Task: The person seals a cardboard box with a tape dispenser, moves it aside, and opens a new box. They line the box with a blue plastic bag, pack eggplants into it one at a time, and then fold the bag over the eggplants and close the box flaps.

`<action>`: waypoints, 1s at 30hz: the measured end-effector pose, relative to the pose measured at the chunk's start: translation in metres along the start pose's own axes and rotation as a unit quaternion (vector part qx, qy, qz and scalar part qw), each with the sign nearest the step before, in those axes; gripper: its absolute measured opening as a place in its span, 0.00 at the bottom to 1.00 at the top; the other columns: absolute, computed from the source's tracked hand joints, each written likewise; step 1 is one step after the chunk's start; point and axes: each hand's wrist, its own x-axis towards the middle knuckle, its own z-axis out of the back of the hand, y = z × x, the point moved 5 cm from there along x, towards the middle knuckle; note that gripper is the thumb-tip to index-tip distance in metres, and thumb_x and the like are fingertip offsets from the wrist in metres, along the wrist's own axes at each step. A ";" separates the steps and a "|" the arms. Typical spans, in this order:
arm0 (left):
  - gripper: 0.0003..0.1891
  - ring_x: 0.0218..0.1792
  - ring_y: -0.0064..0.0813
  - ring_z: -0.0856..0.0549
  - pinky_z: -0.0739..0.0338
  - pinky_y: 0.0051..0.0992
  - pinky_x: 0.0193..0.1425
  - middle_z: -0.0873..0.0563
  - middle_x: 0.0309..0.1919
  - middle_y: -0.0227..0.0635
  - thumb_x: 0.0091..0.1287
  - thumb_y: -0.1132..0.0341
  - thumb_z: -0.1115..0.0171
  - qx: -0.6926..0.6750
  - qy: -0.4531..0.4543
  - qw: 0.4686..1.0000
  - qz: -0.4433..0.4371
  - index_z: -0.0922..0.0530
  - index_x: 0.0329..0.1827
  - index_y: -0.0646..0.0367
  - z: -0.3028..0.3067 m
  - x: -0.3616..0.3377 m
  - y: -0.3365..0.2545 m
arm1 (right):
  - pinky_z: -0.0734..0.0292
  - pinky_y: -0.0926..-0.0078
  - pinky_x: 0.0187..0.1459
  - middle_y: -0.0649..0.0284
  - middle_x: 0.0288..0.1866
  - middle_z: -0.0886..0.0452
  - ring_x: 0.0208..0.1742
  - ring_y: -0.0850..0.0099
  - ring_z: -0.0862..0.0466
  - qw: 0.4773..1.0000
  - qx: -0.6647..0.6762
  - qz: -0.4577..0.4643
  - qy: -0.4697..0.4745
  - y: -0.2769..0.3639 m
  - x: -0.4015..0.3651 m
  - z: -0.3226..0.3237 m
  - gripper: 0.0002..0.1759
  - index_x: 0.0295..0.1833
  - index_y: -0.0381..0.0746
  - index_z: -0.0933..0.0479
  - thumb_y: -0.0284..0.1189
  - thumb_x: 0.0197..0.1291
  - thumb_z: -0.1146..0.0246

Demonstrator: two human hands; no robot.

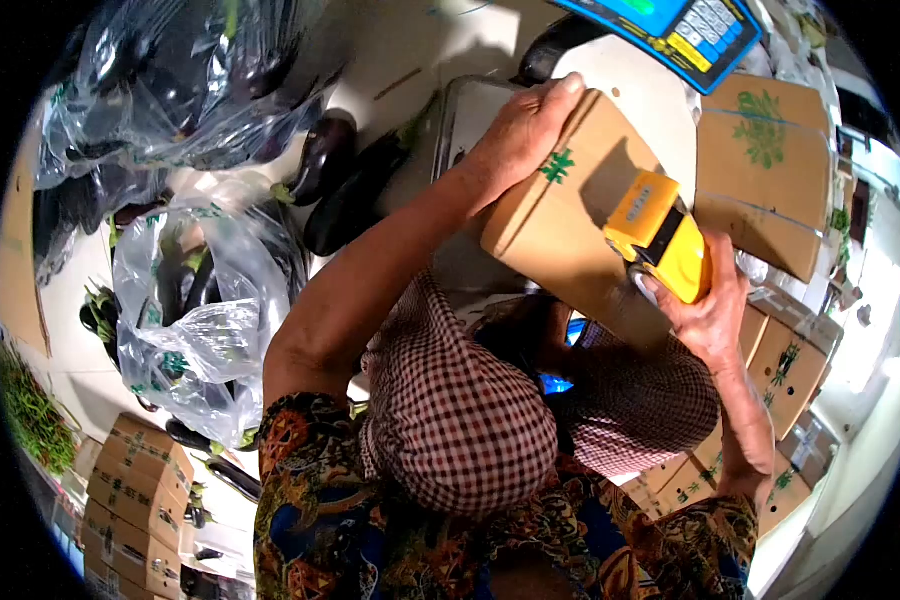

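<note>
A brown cardboard box (560, 220) with a green leaf-like print is tilted over my knees. My left hand (525, 135) grips its upper left edge, thumb along the top and the other fingers mostly hidden. In my right hand (710, 310) is a yellow and black label gun (670, 245), the fingers wrapped around its body. The gun's lettered front end overlaps the face of the box in this view. Checked cloth (460, 400) covers my knees just below the box.
A blue scale display (685, 35) stands ahead. To the right are a strapped carton (765, 170) and stacked cartons (785, 365). Eggplants (325, 155) and clear plastic bags of them (205, 310) cover the left floor. More cartons (135, 505) and green chillies (35, 410) lie lower left.
</note>
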 end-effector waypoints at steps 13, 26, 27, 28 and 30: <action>0.24 0.51 0.31 0.21 0.27 0.31 0.56 0.20 0.49 0.43 0.75 0.51 0.61 0.156 0.059 0.983 -0.074 0.27 0.57 0.62 -0.028 0.014 -0.048 | 0.19 0.65 0.37 0.52 0.33 0.18 0.34 0.55 0.15 0.998 0.068 -0.010 -0.007 -0.016 -0.007 0.008 0.28 0.49 0.38 0.30 0.36 0.45 0.25; 0.27 0.38 0.37 0.15 0.24 0.32 0.48 0.15 0.33 0.43 0.74 0.44 0.58 0.399 -0.040 0.899 -0.174 0.23 0.43 0.63 -0.043 0.006 -0.062 | 0.20 0.60 0.31 0.55 0.31 0.19 0.29 0.54 0.16 0.997 0.070 0.035 -0.025 -0.011 -0.010 0.008 0.25 0.44 0.40 0.29 0.42 0.47 0.28; 0.27 0.38 0.38 0.15 0.24 0.32 0.49 0.15 0.33 0.43 0.74 0.44 0.58 0.427 -0.038 0.888 -0.164 0.23 0.43 0.63 -0.045 0.006 -0.062 | 0.19 0.60 0.31 0.54 0.31 0.19 0.29 0.54 0.16 0.997 0.063 0.040 -0.027 -0.009 -0.011 0.010 0.25 0.44 0.40 0.29 0.42 0.47 0.28; 0.27 0.39 0.38 0.15 0.25 0.32 0.50 0.15 0.33 0.42 0.74 0.45 0.58 0.424 -0.032 0.891 -0.158 0.23 0.45 0.62 -0.045 0.007 -0.063 | 0.19 0.60 0.31 0.54 0.31 0.19 0.29 0.54 0.16 0.997 0.064 0.039 -0.031 -0.009 -0.010 0.011 0.25 0.44 0.40 0.29 0.42 0.47 0.28; 0.26 0.42 0.37 0.16 0.25 0.32 0.51 0.15 0.35 0.41 0.74 0.45 0.59 0.418 -0.024 0.897 -0.141 0.23 0.47 0.61 -0.043 0.008 -0.058 | 0.19 0.59 0.32 0.53 0.31 0.19 0.30 0.53 0.16 0.996 0.069 0.038 -0.032 -0.011 -0.011 0.007 0.25 0.45 0.40 0.30 0.42 0.47 0.28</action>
